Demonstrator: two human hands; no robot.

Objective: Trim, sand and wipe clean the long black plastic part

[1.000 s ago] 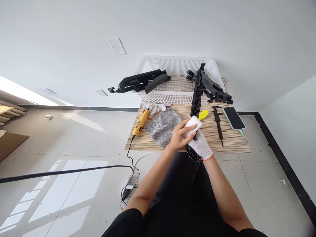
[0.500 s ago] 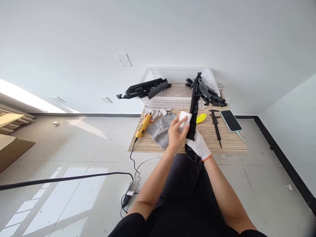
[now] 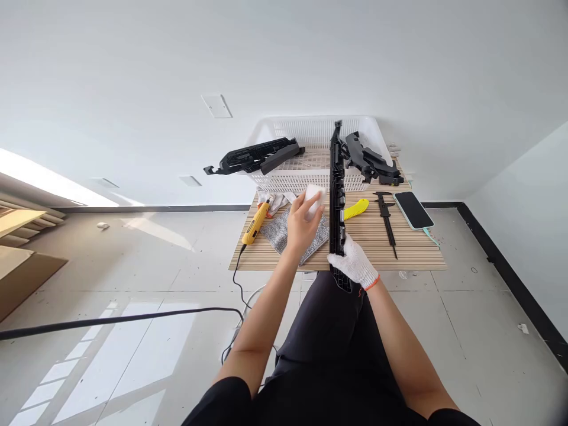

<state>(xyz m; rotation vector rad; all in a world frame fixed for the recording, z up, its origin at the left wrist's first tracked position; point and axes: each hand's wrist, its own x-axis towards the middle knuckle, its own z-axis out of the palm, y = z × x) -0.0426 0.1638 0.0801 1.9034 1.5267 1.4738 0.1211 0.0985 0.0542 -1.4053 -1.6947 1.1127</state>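
My bare left hand (image 3: 303,222) is closed around a white block (image 3: 314,200) that looks like a sponge, a little left of the long part and apart from it. In my right hand (image 3: 355,262), which wears a white knit glove with an orange cuff, is the lower end of a long black ribbed plastic part (image 3: 337,201). That part stands roughly lengthwise in front of me, its far end over the basket. Beneath my left hand lies a grey cloth (image 3: 316,247). A yellow-handled tool (image 3: 357,209) rests just right of the long part.
Against the wall, a white plastic basket (image 3: 293,180) carries black plastic parts at its left (image 3: 252,158) and right (image 3: 373,163). On the slatted table (image 3: 377,251) lie a corded yellow tool (image 3: 256,223), black calipers (image 3: 387,222) and a phone (image 3: 413,210). A black cable (image 3: 133,318) crosses at left.
My left hand has moved left with the white block, away from the long part. The long part's far end has swung left and now stands more upright in view.
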